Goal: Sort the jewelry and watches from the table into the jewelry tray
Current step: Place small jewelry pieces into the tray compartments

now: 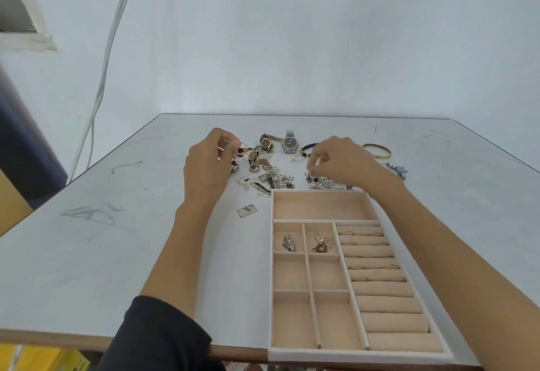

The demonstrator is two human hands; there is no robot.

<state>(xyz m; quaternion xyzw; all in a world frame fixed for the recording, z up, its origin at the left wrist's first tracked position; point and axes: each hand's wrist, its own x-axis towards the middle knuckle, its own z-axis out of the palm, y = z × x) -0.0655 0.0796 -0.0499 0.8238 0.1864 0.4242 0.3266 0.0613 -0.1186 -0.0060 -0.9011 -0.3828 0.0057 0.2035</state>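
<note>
A beige jewelry tray [321, 220] lies at the table's near right, with a silver chain [288, 242] and gold pieces [321, 244] in two small compartments and rings in the roll slots [362, 234]. Beyond it a heap of jewelry [271, 176] spreads across the table. A brown-strap watch [266, 142] and a silver watch [289, 142] lie at the back. My left hand [209, 160] hovers over the heap's left side, fingers pinched near a small gold watch [252, 154]. My right hand [340, 160] pinches a small pale piece above the heap's right side.
A gold bangle [377, 150] and a blue beaded bracelet [397, 169] lie to the right of my right hand. A dark bead bracelet [309, 146] sits by the silver watch. A small grey card [247, 210] lies left of the tray. White cables [102, 78] hang down the wall.
</note>
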